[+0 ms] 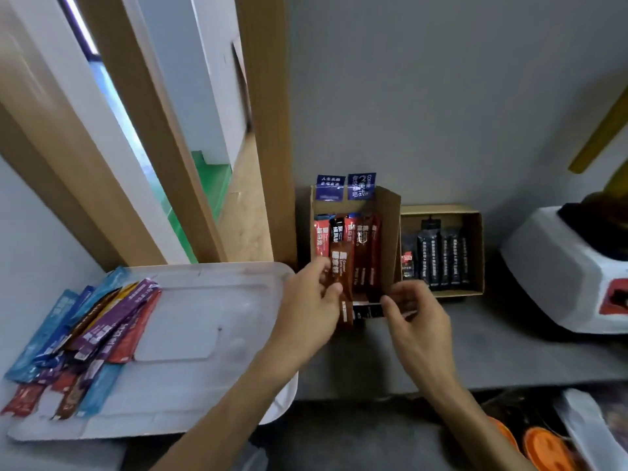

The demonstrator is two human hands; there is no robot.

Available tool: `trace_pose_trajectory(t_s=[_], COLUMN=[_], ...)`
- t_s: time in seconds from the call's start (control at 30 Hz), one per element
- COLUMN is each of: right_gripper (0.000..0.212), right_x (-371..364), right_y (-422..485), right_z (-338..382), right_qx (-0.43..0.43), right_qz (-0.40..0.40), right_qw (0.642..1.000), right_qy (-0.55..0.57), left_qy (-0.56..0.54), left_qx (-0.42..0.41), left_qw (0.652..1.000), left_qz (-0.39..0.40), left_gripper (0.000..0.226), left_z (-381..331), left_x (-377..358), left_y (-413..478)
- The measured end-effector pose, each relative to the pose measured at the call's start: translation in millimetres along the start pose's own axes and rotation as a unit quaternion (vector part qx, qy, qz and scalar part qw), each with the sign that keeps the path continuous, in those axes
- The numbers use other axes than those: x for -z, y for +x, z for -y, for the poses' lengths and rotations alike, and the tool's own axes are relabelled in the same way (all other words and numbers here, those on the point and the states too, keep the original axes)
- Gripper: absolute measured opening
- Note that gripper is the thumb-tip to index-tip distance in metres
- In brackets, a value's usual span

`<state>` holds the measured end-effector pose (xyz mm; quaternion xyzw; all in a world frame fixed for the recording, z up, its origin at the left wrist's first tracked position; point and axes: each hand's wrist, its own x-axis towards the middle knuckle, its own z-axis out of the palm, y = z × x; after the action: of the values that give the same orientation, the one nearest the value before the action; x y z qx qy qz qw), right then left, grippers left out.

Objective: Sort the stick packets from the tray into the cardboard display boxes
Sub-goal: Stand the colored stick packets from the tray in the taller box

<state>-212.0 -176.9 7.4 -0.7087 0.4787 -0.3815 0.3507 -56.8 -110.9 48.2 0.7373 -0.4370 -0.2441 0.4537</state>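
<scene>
A placing step was judged to be in hand. A brown packet [341, 266] was pinched between the thumb and curled fingers of the left hand [311, 300] and held upright over the front of the left display box [390, 229], its lower end hanging past the box's front edge. Red and brown sticks [360, 246] were already lined up inside that box. Black packets [438, 256] were stood in the right display box [475, 253], just beside it.

The right hand [418, 314] was brought to the front right corner of the left display box, thumb and bent fingers a little apart. Whether the cardboard was actually gripped or only touched could not be told.

Plenty was left to sort: a pile of packets [102, 328], blue, purple, red and brown, was heaped at the left end of the tray [210, 270].

For the next move, the brown packet would need to be slid down among its matching sticks and let go, with the box kept from shifting.
</scene>
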Motion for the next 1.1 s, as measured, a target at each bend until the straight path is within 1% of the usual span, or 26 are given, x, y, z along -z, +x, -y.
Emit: trace_pose_trajectory(t_s=[0.03, 0.13, 0.3, 0.43, 0.57, 0.63, 0.7, 0.8, 0.9, 1.0, 1.1], right_gripper=[0.02, 0.035, 0.031, 0.033, 0.035, 0.034, 0.033, 0.032, 0.031, 0.031, 0.031], right_x=[2.8, 2.3, -3.9, -4.0, -2.5, -2.5, -2.4, -1.0, -0.1, -0.1, 0.1], right_y=[5.3, 16.6, 17.4, 19.7, 23.9, 24.5, 24.4, 25.3, 26.2, 26.4, 26.8], right_z=[-8.9, -31.4, -47.5, -50.0, -52.9, -54.0, -54.8, -55.2, -56.1, -56.9, -57.6], right_qx=[0.0, 0.003, 0.026, 0.034, 0.038, 0.04, 0.04, 0.045, 0.049, 0.055, 0.055], right_qz=[-0.004, 0.038, 0.07, 0.087, 0.102, 0.105, 0.108, 0.114, 0.121, 0.12, 0.122], right_qw=[1.0, 0.997, 0.995, 0.993, 0.99, 0.989, 0.989, 0.988, 0.987, 0.987, 0.987], right_qy=[-0.015, -0.071, -0.072, -0.078, -0.092, -0.093, -0.094, -0.094, -0.093, -0.093, -0.093], left_qy=[0.012, 0.037, 0.036, 0.033, 0.064, 0.097, 0.138, 0.171, 0.209, 0.271, 0.301], left_qx=[-0.009, -0.013, -0.021, -0.026, -0.038, -0.054, -0.071, -0.097, -0.12, -0.151, -0.166], left_qw=[1.0, 0.999, 0.999, 0.998, 0.994, 0.989, 0.983, 0.977, 0.969, 0.95, 0.939], left_qz=[-0.003, -0.008, -0.032, -0.052, -0.085, -0.094, -0.096, -0.084, -0.051, -0.043, -0.034], left_gripper=[0.026, 0.026, 0.037, 0.045, 0.049, 0.049, 0.043, 0.039, 0.051, 0.069, 0.084], left_z=[-2.7, -3.9, 3.9, 7.8, 6.7, 8.9, 12.1, 14.3, 14.8, 15.2, 15.8], left_x=[-8.5, -32.8, -63.4, -75.4, -81.1, -82.3, -82.3, -80.8, -81.0, -83.5, -85.7], left_y=[7.2, 32.9, 65.9, 72.0, 72.0, 71.8, 72.2, 69.8, 63.7, 59.7, 60.7])
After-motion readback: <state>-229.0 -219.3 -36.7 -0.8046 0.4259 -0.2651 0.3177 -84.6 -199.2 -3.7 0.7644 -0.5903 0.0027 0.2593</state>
